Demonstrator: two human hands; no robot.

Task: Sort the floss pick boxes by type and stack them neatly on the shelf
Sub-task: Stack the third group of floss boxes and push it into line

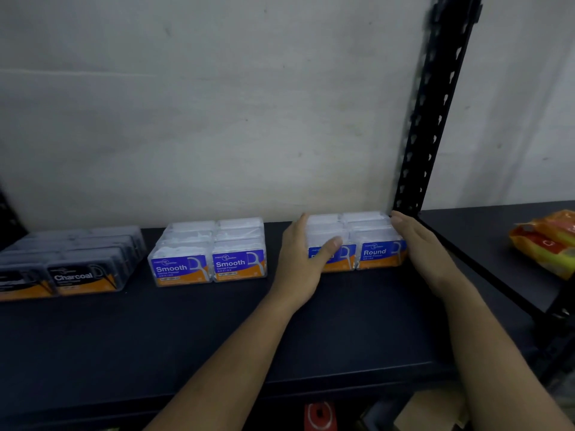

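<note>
Three groups of floss pick boxes stand on the dark shelf [217, 331]. Grey Charcoal boxes [77, 262] are at the left. Clear Smooth boxes [211, 253] with blue and orange labels sit in the middle. The Round boxes [364, 241] are at the right, by the black upright. My left hand [301, 256] presses flat against the left side of the Round group, thumb across the front label. My right hand [420, 244] lies flat against that group's right side. Both hands squeeze the group between them.
A black slotted upright post [435, 104] rises right behind the Round boxes. An orange and yellow packet [547, 244] lies on the neighbouring shelf at the far right. A red object [320, 415] and cardboard [429, 412] show below the shelf edge. A pale wall is behind.
</note>
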